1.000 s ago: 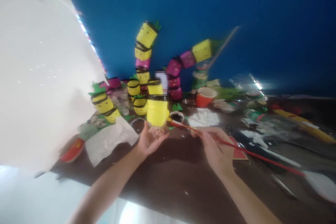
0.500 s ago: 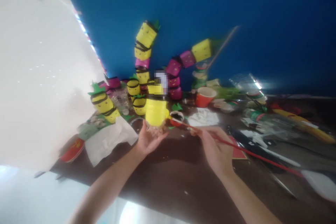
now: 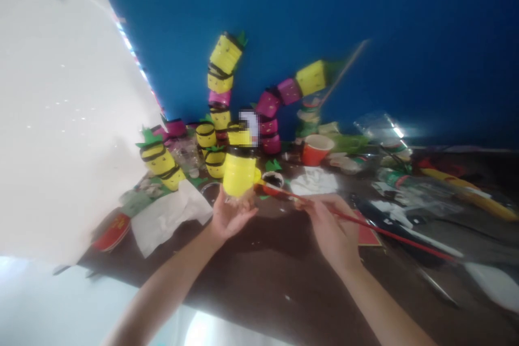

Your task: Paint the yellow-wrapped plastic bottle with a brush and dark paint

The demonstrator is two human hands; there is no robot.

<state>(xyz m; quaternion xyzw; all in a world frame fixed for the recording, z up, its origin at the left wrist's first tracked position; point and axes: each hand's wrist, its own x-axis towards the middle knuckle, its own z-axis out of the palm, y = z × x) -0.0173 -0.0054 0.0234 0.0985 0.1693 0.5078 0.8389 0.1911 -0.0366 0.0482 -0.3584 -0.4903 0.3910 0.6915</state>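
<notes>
My left hand [image 3: 229, 217] holds a yellow painted jar [image 3: 239, 172] with a black band at its top, gripping it from below above the dark table [image 3: 275, 275]. My right hand [image 3: 330, 230] grips a long red-handled paintbrush [image 3: 365, 227]. The brush tip meets the lower right side of the jar, just in front of a small cup of dark paint [image 3: 272, 180].
Stacks of yellow and magenta painted jars [image 3: 221, 84] lean against a blue wall behind. A red paper cup [image 3: 316, 148], white tissue [image 3: 168, 216], a red plate [image 3: 111, 232] and cluttered craft scraps lie around. A large white sheet [image 3: 60, 119] fills the left.
The jar in my left hand has shifted slightly left and up, and the brush tip has followed it along the jar's lower right side.
</notes>
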